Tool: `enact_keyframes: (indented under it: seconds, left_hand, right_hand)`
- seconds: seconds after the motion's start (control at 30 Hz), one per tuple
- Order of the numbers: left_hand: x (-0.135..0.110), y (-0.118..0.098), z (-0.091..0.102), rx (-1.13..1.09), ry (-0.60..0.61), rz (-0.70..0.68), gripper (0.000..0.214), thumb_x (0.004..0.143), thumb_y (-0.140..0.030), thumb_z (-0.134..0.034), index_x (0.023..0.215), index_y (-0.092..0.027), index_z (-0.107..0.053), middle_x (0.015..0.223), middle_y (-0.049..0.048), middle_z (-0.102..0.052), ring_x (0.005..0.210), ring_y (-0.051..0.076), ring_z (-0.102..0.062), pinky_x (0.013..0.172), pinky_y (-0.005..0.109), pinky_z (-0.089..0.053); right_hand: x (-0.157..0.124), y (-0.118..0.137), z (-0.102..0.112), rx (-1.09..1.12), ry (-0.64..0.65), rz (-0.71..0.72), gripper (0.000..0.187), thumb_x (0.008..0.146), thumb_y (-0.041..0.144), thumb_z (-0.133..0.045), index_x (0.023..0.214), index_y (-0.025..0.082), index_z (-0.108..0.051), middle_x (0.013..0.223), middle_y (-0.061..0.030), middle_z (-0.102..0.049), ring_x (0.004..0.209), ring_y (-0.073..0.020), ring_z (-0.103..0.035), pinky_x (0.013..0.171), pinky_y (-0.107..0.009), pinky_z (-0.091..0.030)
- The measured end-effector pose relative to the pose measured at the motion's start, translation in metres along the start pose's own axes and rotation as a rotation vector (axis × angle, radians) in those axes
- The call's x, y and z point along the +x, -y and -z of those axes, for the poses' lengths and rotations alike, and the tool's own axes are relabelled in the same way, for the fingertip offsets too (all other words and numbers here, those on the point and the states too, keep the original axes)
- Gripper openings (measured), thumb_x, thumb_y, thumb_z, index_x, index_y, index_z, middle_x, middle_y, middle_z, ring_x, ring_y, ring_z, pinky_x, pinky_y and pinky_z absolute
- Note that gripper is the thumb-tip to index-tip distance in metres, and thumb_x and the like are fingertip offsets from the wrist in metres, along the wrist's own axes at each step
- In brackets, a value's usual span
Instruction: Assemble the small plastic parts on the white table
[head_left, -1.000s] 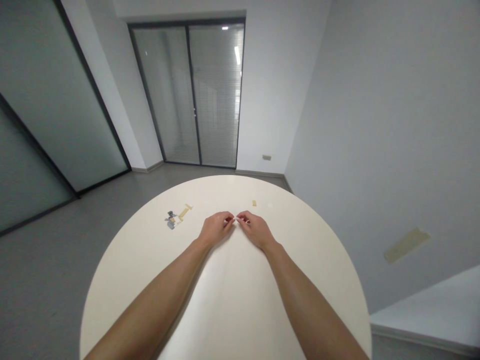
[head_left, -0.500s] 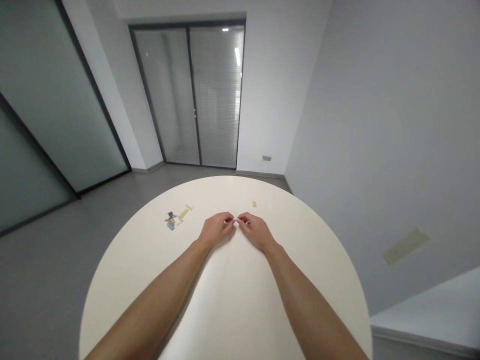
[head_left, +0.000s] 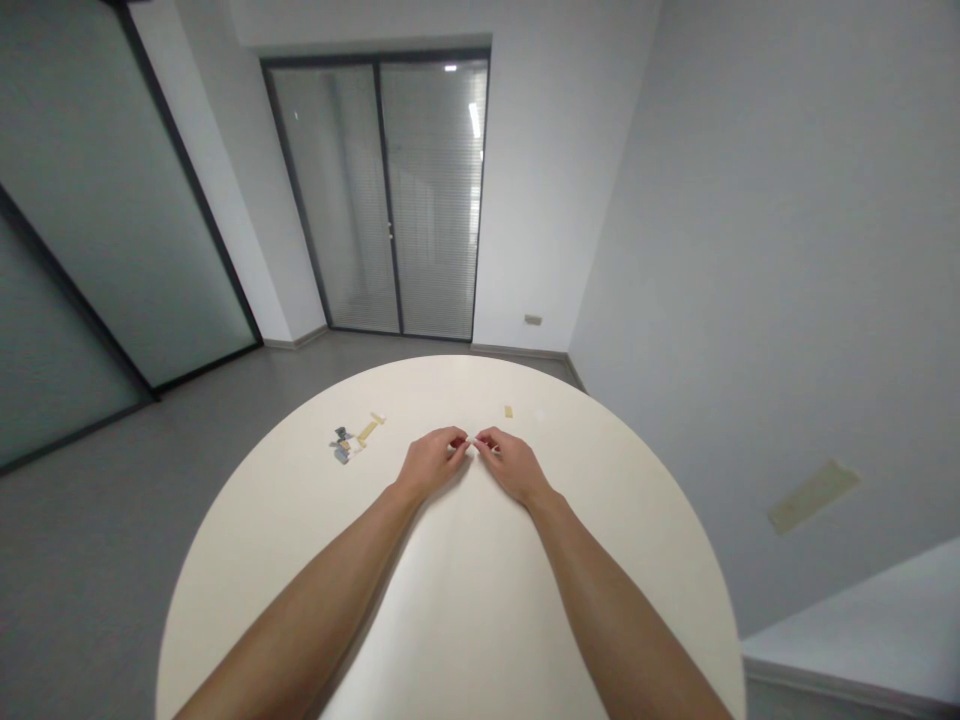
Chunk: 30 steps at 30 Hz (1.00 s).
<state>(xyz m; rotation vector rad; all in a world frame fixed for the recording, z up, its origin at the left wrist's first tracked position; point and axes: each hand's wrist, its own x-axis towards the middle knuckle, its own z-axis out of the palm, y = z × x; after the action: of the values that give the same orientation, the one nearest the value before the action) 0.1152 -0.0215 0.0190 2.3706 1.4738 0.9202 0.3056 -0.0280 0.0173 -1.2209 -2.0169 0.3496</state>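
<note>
One left hand [head_left: 433,460], one right hand [head_left: 515,464], one table [head_left: 465,600].

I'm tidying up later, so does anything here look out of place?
The small grey scraps and yellowish strips left of the left hand look untidy, lying jumbled at different angles. One yellowish piece lies apart, beyond the right hand.

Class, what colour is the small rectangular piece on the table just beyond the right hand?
The piece is dull yellow; the head view shows it best.

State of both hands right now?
Left hand: closed, pinching a tiny whitish piece, exact shape and material unclear.
Right hand: closed, apparently pinching the same piece.
</note>
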Motion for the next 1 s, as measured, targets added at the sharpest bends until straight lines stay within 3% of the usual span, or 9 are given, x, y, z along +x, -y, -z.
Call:
enact_keyframes:
  seconds: [0.2, 1.0]
  left_hand:
    - [0.0004, 0.0049, -0.0041, -0.11, -0.007, -0.038, 0.031, 0.091, -0.027, -0.05, 0.12, -0.026, -0.061, 0.108, 0.0012, -0.071, 0.096, 0.015, -0.065, 0.085, 0.027, -0.052]
    - [0.0004, 0.003, -0.001, 0.002, -0.008, -0.006, 0.024, 0.091, -0.035, -0.056, 0.112, -0.027, -0.062, 0.099, -0.0008, -0.072, 0.09, 0.017, -0.066, 0.079, 0.028, -0.048]
  right_hand:
    - [0.0001, -0.0006, -0.0012, 0.0, 0.007, -0.012, 0.02, 0.098, 0.037, -0.049, 0.102, 0.025, -0.064, 0.095, -0.0015, -0.072, 0.086, -0.0163, -0.064, 0.076, -0.027, -0.044]
    - [0.0004, -0.0027, -0.0019, 0.017, 0.011, 0.001, 0.019, 0.092, 0.028, -0.055, 0.109, 0.025, -0.064, 0.097, -0.0019, -0.071, 0.087, -0.0169, -0.065, 0.081, -0.03, -0.048]
